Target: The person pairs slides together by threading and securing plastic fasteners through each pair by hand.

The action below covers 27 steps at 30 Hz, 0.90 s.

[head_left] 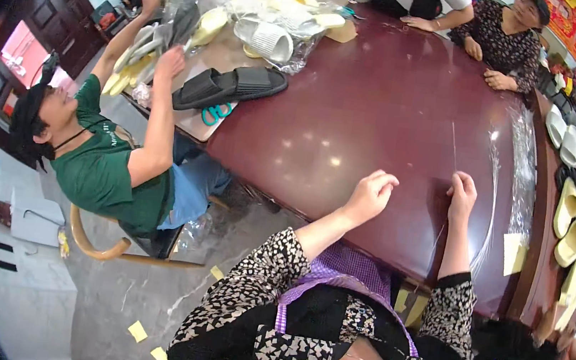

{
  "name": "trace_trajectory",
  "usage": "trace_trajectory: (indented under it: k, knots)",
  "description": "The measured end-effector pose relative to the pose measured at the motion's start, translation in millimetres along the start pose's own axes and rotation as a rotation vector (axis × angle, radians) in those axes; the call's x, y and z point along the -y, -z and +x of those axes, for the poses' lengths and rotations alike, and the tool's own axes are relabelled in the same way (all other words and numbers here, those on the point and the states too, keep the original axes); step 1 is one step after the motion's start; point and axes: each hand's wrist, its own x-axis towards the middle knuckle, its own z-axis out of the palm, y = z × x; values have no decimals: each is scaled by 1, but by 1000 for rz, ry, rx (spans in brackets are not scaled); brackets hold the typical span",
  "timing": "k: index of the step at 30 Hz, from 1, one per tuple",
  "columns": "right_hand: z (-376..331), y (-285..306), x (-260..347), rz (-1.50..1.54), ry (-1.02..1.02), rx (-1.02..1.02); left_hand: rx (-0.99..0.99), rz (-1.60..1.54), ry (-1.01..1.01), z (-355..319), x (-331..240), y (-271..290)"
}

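Note:
My right hand (463,194) is closed in a pinch on a thin pale strand (454,146) over the near part of the dark red table (377,97). The strand runs up past the fingertips, and a fine line also trails below the hand toward my lap. To its left, my left hand (370,196) hovers above the table edge with its fingers curled together. Whether anything sits in those fingers is too small to make out. Right of my right hand, a bundle of long thin clear strands (492,205) lies along the table.
At left, a person in a green shirt (107,158) lifts a clear bag beside piled slippers (269,39). Black slippers (231,88) and teal scissors (215,113) lie nearby. Clear plastic film (521,165) and yellow paper (513,254) lie right. More slippers (571,242) line the right side.

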Motion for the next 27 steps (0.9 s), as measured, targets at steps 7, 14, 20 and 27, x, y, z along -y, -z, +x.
trace_trajectory:
  k: [7, 14, 20, 27]
  knots:
    - [1, 10, 0, 155, -94, 18, -19, -55, 61, 3, 1, 4]
    - [0, 7, 6, 236, -168, 49, -375, 532, -120, 67, 22, 139]
    - [4, 17, 4, 239, -216, 11, -640, 1004, -173, 124, 98, 252]
    - [3, 16, 18, 132, -205, -77, -547, 263, 557, 146, 127, 271]
